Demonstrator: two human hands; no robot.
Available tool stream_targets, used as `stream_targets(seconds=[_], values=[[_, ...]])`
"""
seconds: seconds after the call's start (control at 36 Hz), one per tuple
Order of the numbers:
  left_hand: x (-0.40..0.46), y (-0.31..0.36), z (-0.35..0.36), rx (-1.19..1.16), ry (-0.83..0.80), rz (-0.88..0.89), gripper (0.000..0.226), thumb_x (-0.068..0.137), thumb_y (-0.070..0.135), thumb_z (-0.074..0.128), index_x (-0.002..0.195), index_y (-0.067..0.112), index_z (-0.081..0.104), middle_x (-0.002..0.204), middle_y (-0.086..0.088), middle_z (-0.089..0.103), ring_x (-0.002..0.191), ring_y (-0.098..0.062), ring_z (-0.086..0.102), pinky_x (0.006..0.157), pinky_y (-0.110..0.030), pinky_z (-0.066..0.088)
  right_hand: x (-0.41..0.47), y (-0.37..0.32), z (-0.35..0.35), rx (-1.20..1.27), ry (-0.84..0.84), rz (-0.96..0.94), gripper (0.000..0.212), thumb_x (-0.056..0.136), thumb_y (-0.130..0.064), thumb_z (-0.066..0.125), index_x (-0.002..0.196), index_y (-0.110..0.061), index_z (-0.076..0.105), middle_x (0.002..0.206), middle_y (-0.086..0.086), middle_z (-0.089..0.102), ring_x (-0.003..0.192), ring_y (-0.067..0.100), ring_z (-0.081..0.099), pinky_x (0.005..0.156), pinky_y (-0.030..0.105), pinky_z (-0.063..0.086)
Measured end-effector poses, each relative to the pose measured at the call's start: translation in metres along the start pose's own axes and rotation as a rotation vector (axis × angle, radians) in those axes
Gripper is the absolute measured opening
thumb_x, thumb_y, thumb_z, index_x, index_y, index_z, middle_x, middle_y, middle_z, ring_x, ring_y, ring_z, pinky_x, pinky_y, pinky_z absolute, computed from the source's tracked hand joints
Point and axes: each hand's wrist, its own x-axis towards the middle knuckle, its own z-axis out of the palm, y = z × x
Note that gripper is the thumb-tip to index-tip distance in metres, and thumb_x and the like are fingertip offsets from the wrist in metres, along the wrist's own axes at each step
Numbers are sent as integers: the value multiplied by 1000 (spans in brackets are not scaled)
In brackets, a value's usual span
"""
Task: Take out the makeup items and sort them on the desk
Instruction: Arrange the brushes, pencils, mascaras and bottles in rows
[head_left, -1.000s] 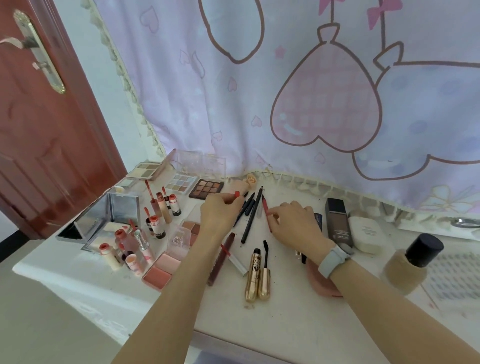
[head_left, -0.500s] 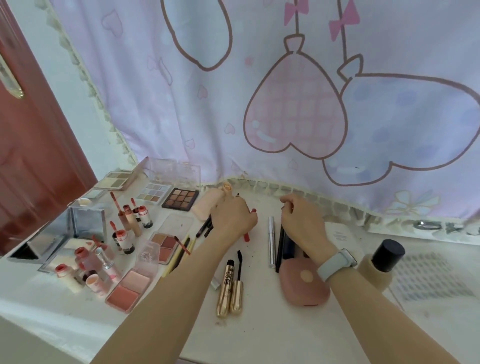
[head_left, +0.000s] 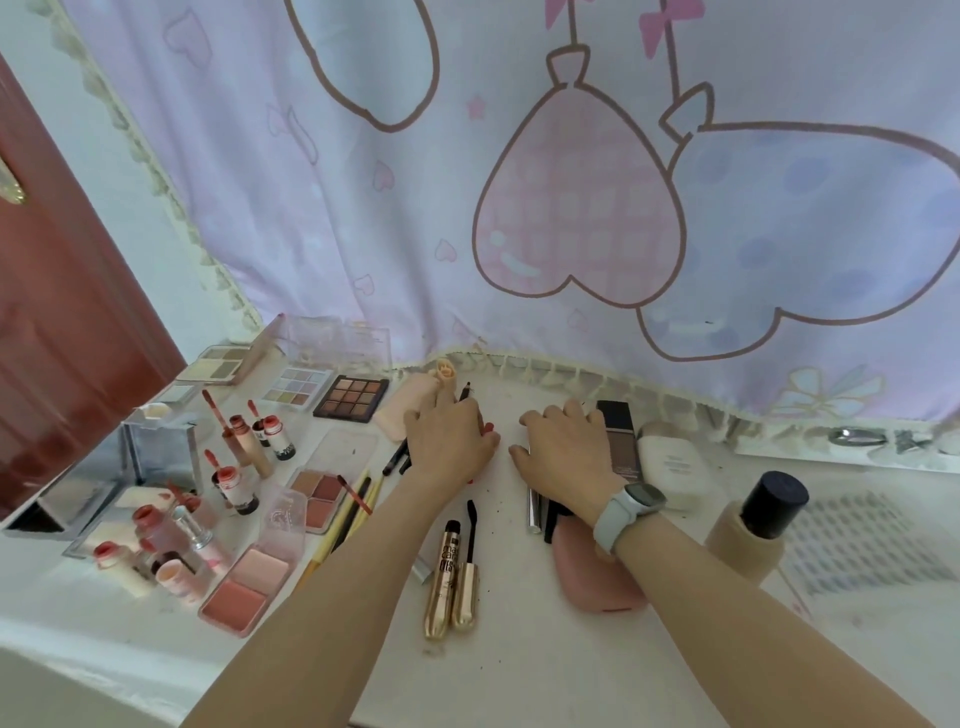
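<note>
We see the left hand (head_left: 449, 441) curled palm-down over slim black and red pencils (head_left: 464, 391), gripping them on the white desk (head_left: 519, 665). The right hand (head_left: 563, 451) lies just beside it, fingers bent; whether it holds anything we cannot tell. Below the left hand lie two glossy gold mascara tubes (head_left: 451, 587). Under the right wrist sits one rounded pink compact (head_left: 597, 577).

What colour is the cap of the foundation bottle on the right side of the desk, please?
Black, on the beige foundation bottle; head view.
</note>
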Motion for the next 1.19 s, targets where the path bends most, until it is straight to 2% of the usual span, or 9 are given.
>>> stream_targets(seconds=[0.22,0.42,0.64,0.72,0.81,0.89,1.0,1.08,1.19], values=[[-8,-9,-12,-215,122,9,25,91,40,52,89,15,58,102,-2,55,101,-23,46,88,-38,33,5,1,-8,203,107,30,32,90,-27,45,119,-16,54,108,3,63,105,24,52,90,37,35],[-43,-7,-56,-776,82,67,19,96,23,49,93,12,65,86,-3,64,75,-5,54,64,-7,38,-7,8,-52,1145,345,170,13,88,-15,60,96,-14,50,75,-4,52,64,9,47,55,6,39],[-76,-9,-51,-381,250,357,32,94,36,51,118,16,56,97,2,57,84,-15,51,69,-34,46,-29,-9,-65,1672,266,231,12,90,-14,60,85,-11,50,63,4,54,47,8,47,48,19,40],[-84,-10,-55,-301,388,393,38,93,42,36,100,14,61,78,3,57,61,-13,50,41,-25,35,-35,-13,-64,1558,301,211,18,91,-24,58,84,-13,47,48,-4,42,37,5,33,39,17,29],[-93,-13,-59,-251,442,399,37,94,44,34,86,18,59,54,13,43,40,-4,34,39,-10,16,-40,-16,-65,1432,333,151,18,93,-29,54,81,-18,47,48,-4,37,42,9,29,42,20,27],[-102,-16,-61,-444,316,364,31,96,44,38,78,25,55,41,9,33,38,-8,36,38,-16,24,-42,-20,-65,1436,306,72,15,96,-22,49,81,-20,46,51,-4,38,45,10,30,46,23,28],[-104,-27,-72,-827,54,225,30,97,33,45,72,35,61,48,14,44,49,-4,35,50,-18,25,-49,-17,-66,1363,145,-148,16,97,-7,42,86,-17,46,57,-2,41,46,4,35,50,18,32],[-105,-40,-77,-686,91,230,39,89,54,44,85,22,68,58,2,54,55,-15,46,55,-32,36,-54,-14,-69,1298,28,-240,14,95,2,41,90,-9,47,69,3,53,51,-1,46,52,11,37],[-111,-44,-79,-454,93,282,44,90,55,38,100,24,68,70,-3,64,63,-16,56,60,-33,44,-52,-20,-71,1147,44,-94,23,98,-31,39,93,-14,53,58,-3,58,43,5,43,47,16,36]])
